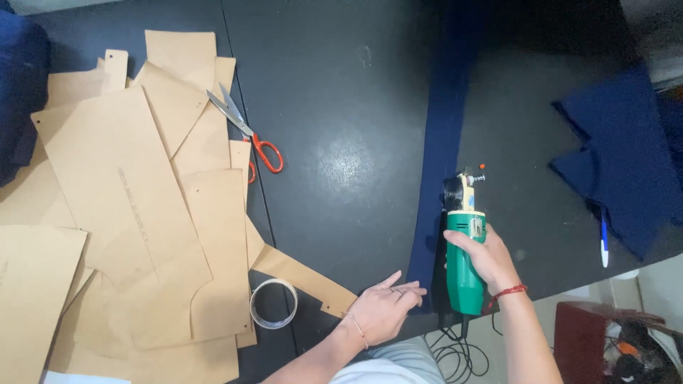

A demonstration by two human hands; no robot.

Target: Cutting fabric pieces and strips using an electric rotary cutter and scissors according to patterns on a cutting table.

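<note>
Label check: the green handheld electric fabric cutter (464,250) has 1 small pale rectangular label on top of its body, just ahead of the fingers; print too small to read. The biggest tan paper pattern piece (121,213) has 1 faint line of writing running diagonally down its middle. No packages seen.

Right hand (486,257) wraps closed around the cutter's green body, thumb on the left side, red cord bracelet at the wrist. The cutter sits on the dark table (341,163), black and yellow head pointing away from the person, at the right edge of a long navy fabric strip (440,142) that runs from near edge to far edge. Black cable (462,355) hangs off the table edge below it.

Left hand (383,307) is flat and open, fingers spread, holding nothing, fingertips pressing the near end of the strip just left of the cutter.

Left side: stack of tan pattern pieces, orange-handled scissors (245,131) lying on them, clear tape roll (274,304) at their near edge. Right side: navy cut fabric pieces (626,163), 1 blue and white pen (604,240) beside them.
</note>
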